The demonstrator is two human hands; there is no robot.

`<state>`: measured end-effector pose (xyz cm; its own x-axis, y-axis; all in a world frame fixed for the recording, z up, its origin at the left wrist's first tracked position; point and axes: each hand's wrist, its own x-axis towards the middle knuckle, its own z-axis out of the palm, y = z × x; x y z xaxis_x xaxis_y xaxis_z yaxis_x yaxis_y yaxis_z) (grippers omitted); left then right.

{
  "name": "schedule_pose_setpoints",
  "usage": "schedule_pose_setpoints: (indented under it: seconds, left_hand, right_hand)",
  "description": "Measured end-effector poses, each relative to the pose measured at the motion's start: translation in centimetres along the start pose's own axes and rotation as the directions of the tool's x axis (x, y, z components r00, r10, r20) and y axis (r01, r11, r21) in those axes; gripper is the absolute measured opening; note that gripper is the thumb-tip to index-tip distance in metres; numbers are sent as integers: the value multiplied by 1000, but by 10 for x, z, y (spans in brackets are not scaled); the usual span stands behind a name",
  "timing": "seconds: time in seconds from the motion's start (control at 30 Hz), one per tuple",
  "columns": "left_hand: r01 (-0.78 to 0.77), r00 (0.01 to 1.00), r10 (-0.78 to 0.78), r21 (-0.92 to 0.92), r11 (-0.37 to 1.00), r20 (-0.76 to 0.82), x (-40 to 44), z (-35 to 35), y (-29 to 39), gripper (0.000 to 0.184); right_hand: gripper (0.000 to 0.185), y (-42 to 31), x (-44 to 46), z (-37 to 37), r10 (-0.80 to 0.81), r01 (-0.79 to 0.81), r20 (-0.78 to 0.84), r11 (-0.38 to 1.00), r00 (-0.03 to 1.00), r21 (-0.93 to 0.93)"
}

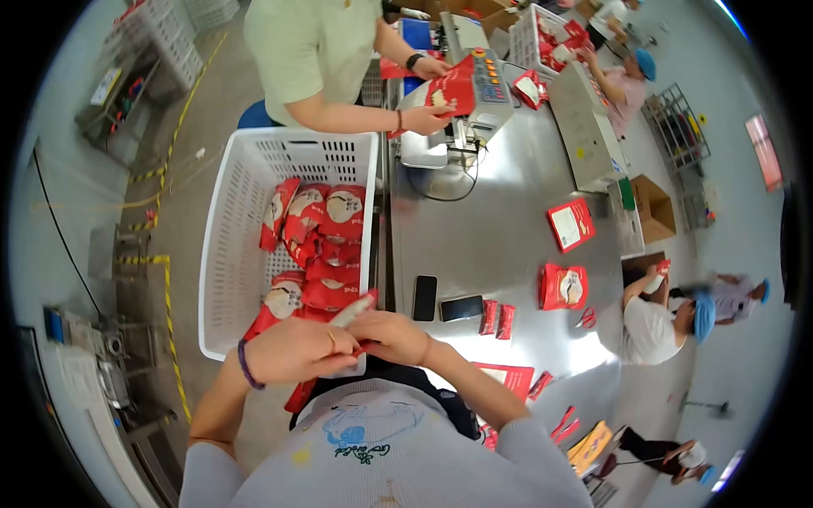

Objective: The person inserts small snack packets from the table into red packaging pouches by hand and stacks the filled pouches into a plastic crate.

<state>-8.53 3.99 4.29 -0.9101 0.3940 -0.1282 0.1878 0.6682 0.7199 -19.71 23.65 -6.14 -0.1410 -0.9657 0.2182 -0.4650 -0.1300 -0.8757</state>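
Observation:
Close to my body, above the near edge of a white plastic crate (222, 229), both hands are on a red and white pouch (356, 310). My left hand (292, 349), with a dark band at the wrist, has its fingers closed on the pouch's near side. The fingers of my right hand (391, 337) pinch the pouch from the right and partly hide it. Inside the crate lie several filled red pouches (343, 212) with a white panel, in loose rows.
A steel table (508, 203) runs along the right, bearing two phones (425, 298), small red packets (489, 317), more pouches (563, 286) and red scissors (586, 318). Ahead, a co-worker's hands (428, 118) hold a red pouch at a machine (487, 93). Other people work beyond the table.

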Motion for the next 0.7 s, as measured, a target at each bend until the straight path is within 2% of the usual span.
schedule_pose_setpoints:
  seconds: [0.03,0.07,0.1,0.13,0.17,0.23,0.27,0.3,0.33,0.37,0.43,0.47,0.5,0.53,0.57,0.6,0.63,0.67,0.7]
  left_hand:
    - [73,996,-81,-238,969,-26,3,-8,-18,16]
    - [127,987,-158,-456,881,-30,3,-14,-38,17]
    - [103,944,-306,-769,631,-124,6,-3,-76,20]
    - [77,876,-451,-875,477,-169,12,3,-116,22]
    - [21,794,-583,-949,314,-175,20,10,-162,24]
    - [48,548,-824,-978,201,-142,34,61,-282,46]
    - [-27,488,-873,-1000,4,-17,43,80,-329,63]
    - [-102,439,-888,-975,-198,135,53,102,-371,80]
    - [-152,452,-854,-921,-359,258,68,123,-414,105]
    - [-175,426,-842,-883,-435,330,86,132,-431,113]
    - [-130,403,-825,-868,-480,396,125,136,-447,116]
    - [-178,329,-836,-841,-511,439,145,121,-436,118]
    - [-285,162,-859,-811,-511,485,167,137,-460,92]
    - [-305,189,-849,-792,-529,494,172,165,-500,76]
    - [-329,212,-840,-773,-542,499,167,191,-536,61]
    - [-321,221,-835,-771,-551,505,164,204,-556,61]
    - [-156,146,-850,-837,-525,506,158,210,-572,55]
    - [19,67,-870,-873,-488,488,152,206,-572,52]
    - [28,63,-876,-878,-478,479,144,206,-568,52]
  right_hand:
    - [28,-10,-10,-12,88,-86,-61,996,994,38]
    - [27,-13,-20,-21,129,-133,-122,991,984,-25]
    - [23,-16,-34,-24,265,-262,-225,964,938,42]
    - [17,-24,-43,-31,362,-370,-325,928,874,41]
    - [14,-25,-52,-38,479,-508,-356,861,802,15]
    - [20,-25,-65,-49,562,-660,-490,750,666,-37]
    - [22,-18,-72,-52,555,-707,-530,696,641,-126]
    - [23,-5,-91,-51,650,-802,-511,580,562,-144]
    - [22,-5,-83,-57,631,-808,-546,568,551,-158]
    - [22,-8,-75,-62,616,-816,-575,551,539,-174]
    - [20,-1,-75,-68,644,-861,-635,505,425,-64]
    - [19,3,-77,-73,640,-886,-659,455,396,-91]
    - [19,8,-78,-79,633,-907,-680,406,370,-115]
    - [17,11,-75,-87,623,-913,-710,402,329,-70]
    - [16,6,-59,-98,641,-946,-723,318,258,-56]
    - [17,16,-65,-104,579,-928,-772,372,263,-38]
    - [18,28,-72,-110,513,-901,-816,434,268,-24]
    - [19,31,-68,-118,476,-914,-838,401,267,-63]
    - [20,34,-64,-127,440,-925,-859,369,263,-94]
